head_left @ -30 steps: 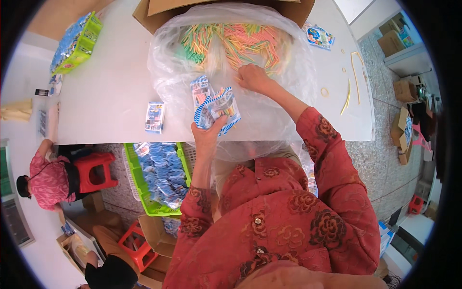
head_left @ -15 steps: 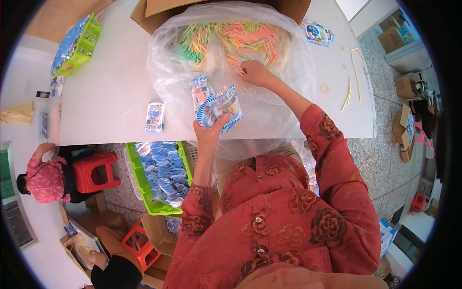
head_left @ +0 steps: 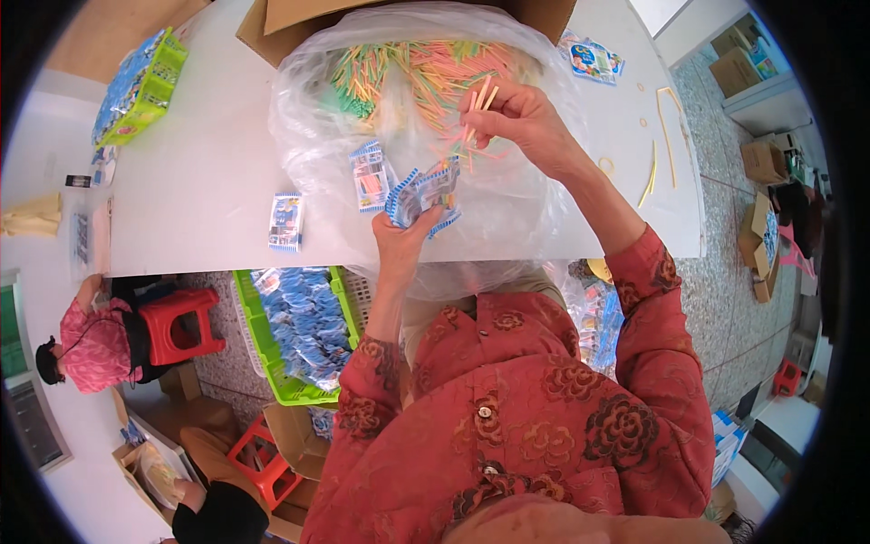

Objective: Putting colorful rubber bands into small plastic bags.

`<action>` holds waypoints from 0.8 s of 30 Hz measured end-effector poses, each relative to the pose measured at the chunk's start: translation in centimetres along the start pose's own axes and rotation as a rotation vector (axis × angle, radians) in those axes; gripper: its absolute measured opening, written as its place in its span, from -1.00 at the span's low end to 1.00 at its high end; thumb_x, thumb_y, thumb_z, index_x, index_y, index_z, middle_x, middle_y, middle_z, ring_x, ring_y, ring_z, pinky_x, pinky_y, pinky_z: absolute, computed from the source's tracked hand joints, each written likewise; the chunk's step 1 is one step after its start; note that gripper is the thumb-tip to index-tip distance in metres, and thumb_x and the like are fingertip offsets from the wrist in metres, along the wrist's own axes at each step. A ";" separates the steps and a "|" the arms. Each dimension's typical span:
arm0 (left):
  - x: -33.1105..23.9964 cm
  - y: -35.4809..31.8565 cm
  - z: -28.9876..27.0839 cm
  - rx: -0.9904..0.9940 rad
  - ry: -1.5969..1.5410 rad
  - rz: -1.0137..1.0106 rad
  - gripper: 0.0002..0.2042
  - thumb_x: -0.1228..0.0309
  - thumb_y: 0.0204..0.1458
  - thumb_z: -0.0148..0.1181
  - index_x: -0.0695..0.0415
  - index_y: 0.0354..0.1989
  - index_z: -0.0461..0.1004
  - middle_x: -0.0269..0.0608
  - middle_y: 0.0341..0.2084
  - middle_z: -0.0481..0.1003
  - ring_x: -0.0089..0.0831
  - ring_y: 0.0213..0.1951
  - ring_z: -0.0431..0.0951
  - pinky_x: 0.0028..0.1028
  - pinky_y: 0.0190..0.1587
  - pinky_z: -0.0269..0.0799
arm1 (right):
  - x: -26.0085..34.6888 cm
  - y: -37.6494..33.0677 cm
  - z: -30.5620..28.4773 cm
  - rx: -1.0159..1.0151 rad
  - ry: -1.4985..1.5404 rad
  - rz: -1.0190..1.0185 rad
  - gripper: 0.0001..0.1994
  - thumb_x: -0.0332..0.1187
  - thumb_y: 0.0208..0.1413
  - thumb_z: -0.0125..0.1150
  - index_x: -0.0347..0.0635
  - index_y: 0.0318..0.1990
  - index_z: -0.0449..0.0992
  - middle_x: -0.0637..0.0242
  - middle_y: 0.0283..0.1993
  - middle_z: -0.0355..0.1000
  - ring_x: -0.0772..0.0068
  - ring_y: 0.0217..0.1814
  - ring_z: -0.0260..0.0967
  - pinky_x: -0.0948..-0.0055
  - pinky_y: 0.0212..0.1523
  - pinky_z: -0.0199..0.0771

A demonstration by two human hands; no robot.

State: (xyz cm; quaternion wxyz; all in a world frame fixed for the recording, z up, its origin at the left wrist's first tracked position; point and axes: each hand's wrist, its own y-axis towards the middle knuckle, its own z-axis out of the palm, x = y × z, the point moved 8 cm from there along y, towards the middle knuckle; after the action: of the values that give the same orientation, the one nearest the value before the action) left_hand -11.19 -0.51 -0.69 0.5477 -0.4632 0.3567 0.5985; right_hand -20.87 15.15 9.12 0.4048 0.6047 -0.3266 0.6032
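Sticks (head_left: 478, 98), thin and orange, are pinched in the closed fingers of the right hand (head_left: 518, 118), raised over the clear plastic bag (head_left: 317, 127) of coloured sticks that fills an open cardboard box (head_left: 272, 23) on the white surface (head_left: 190, 190). Left hand (head_left: 403, 238) grips a small fan of blue-edged packets (head_left: 421, 192) just below. One packet (head_left: 369, 176) rests on the bag, another (head_left: 286, 222) on the surface; a green basket (head_left: 263, 340) of packets stands beneath the edge

Two green baskets (head_left: 272, 349) (head_left: 140, 86), two red stools (head_left: 181, 322) (head_left: 263, 462), one cardboard box (head_left: 299, 18), one clear plastic bag (head_left: 317, 145), two loose packets (head_left: 286, 222) (head_left: 370, 177) on one white table (head_left: 199, 163).
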 end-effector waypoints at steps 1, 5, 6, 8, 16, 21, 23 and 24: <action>-0.1 0.0 0.3 0.011 0.010 0.003 -0.74 0.58 -0.16 0.26 0.30 -0.23 0.49 -0.31 -0.37 0.52 -0.65 -0.37 0.47 -0.62 -0.27 0.38 | 0.4 -0.3 0.5 0.031 0.038 -0.006 -0.84 -0.34 0.05 0.15 -0.22 -0.26 0.47 0.47 -0.43 0.39 0.70 -0.49 0.29 0.67 -0.41 0.34; 0.4 -0.1 0.9 0.057 0.045 -0.045 -0.67 0.65 -0.18 0.24 0.30 -0.15 0.43 -0.24 -0.30 0.50 -0.54 -0.29 0.49 -0.54 -0.19 0.42 | 0.2 -0.9 1.5 0.094 0.045 0.083 -0.83 -0.33 0.06 0.14 -0.20 -0.24 0.46 0.47 -0.44 0.40 0.71 -0.49 0.29 0.68 -0.42 0.33; 0.4 -0.1 1.0 0.056 0.048 -0.045 -0.67 0.65 -0.18 0.24 0.30 -0.15 0.43 -0.24 -0.30 0.50 -0.54 -0.29 0.49 -0.54 -0.19 0.42 | -0.2 -1.0 1.5 0.108 0.052 0.102 -0.83 -0.33 0.06 0.14 -0.20 -0.24 0.46 0.47 -0.44 0.41 0.71 -0.50 0.28 0.68 -0.43 0.33; 0.0 -0.1 1.4 0.078 0.062 -0.013 -0.66 0.65 -0.18 0.24 0.31 -0.14 0.43 -0.24 -0.30 0.50 -0.54 -0.31 0.50 -0.55 -0.21 0.42 | -0.8 -1.1 1.5 0.123 0.061 0.121 -0.83 -0.33 0.06 0.14 -0.19 -0.24 0.46 0.47 -0.45 0.41 0.72 -0.50 0.28 0.68 -0.44 0.33; -0.4 -0.2 1.9 0.092 0.068 0.005 -0.76 0.58 -0.14 0.23 0.31 -0.22 0.49 -0.31 -0.37 0.51 -0.64 -0.36 0.46 -0.61 -0.24 0.39 | -0.6 -1.2 1.4 0.140 -0.026 0.071 -0.87 -0.37 0.05 0.14 -0.22 -0.29 0.44 0.47 -0.47 0.39 0.73 -0.49 0.26 0.68 -0.46 0.32; -0.4 0.1 2.3 0.120 0.057 0.016 -0.74 0.57 -0.13 0.23 0.31 -0.21 0.48 -0.29 -0.35 0.52 -0.62 -0.34 0.47 -0.61 -0.23 0.39 | 0.1 -1.5 2.4 0.144 -0.091 -0.031 -0.93 -0.43 0.05 0.12 -0.22 -0.34 0.42 0.49 -0.46 0.37 0.76 -0.48 0.25 0.69 -0.46 0.28; -0.4 0.0 2.5 0.133 0.014 0.015 -0.72 0.57 -0.13 0.24 0.31 -0.19 0.47 -0.28 -0.34 0.52 -0.61 -0.33 0.48 -0.60 -0.21 0.39 | 0.2 -1.6 2.3 0.125 -0.170 -0.058 -0.94 -0.44 0.05 0.11 -0.22 -0.35 0.41 0.49 -0.45 0.37 0.76 -0.47 0.24 0.69 -0.46 0.27; -0.4 0.0 2.5 0.133 0.014 0.013 -0.72 0.57 -0.13 0.24 0.31 -0.19 0.47 -0.28 -0.34 0.52 -0.61 -0.33 0.48 -0.60 -0.21 0.39 | 0.2 -1.6 2.3 0.128 -0.239 -0.050 -0.95 -0.45 0.05 0.11 -0.22 -0.36 0.41 0.49 -0.44 0.37 0.77 -0.46 0.24 0.69 -0.46 0.27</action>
State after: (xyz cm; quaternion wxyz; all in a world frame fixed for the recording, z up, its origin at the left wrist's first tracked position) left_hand -11.64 1.66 0.48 0.5708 -0.4277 0.4028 0.5736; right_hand -18.32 13.84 9.25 0.3384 0.7048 -0.3181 0.5362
